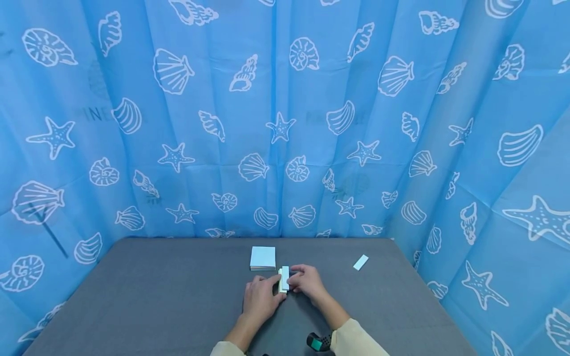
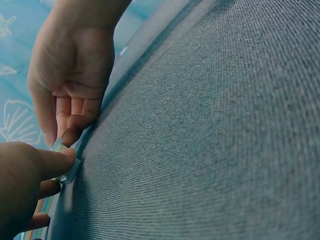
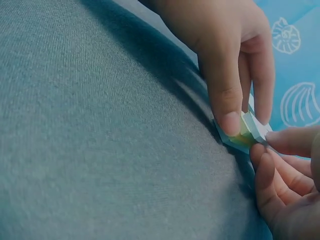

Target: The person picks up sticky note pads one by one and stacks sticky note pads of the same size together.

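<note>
A small stack of narrow sticky note pads (image 1: 283,286), pale yellow and green, sits between the two hands near the middle of the grey table. My left hand (image 1: 260,296) holds the stack from the left side, its thumb (image 3: 231,122) pressed on the near end. A pale blue-white strip pad (image 1: 285,278) lies on top, slightly offset to the right. My right hand (image 1: 308,282) pinches this upper strip between thumb and fingers (image 3: 295,140) at its right side. The fingers partly hide the lower layers.
Just behind the hands stands a square stack of sticky notes (image 1: 262,257), light blue on top with coloured layers in its side. A lone pale strip (image 1: 360,262) lies farther right on the grey table (image 1: 178,291). A blue shell-patterned curtain (image 1: 280,148) hangs along the back.
</note>
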Demonstrator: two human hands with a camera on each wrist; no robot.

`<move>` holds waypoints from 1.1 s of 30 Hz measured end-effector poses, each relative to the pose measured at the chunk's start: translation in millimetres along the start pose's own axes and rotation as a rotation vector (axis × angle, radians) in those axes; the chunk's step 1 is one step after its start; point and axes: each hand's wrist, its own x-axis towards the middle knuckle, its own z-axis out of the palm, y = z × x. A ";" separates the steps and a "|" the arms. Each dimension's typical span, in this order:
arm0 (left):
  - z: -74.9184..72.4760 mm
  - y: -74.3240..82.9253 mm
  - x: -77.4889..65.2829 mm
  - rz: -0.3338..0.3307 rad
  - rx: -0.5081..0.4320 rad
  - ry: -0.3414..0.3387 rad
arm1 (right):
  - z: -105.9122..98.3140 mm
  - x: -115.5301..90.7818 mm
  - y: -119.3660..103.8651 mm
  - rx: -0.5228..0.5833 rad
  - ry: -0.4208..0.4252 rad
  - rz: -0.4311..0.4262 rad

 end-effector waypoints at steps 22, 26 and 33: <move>-0.6 1.5 -1.6 -0.015 -0.014 -0.023 | -1.8 -6.2 -1.9 -0.100 -0.057 -0.044; -0.6 1.4 -1.9 -0.019 -0.016 -0.018 | -7.7 -8.9 -0.1 -0.125 -0.054 -0.056; -1.2 3.8 -2.3 -0.043 -0.023 -0.019 | -26.4 -11.4 4.0 -0.154 -0.051 -0.104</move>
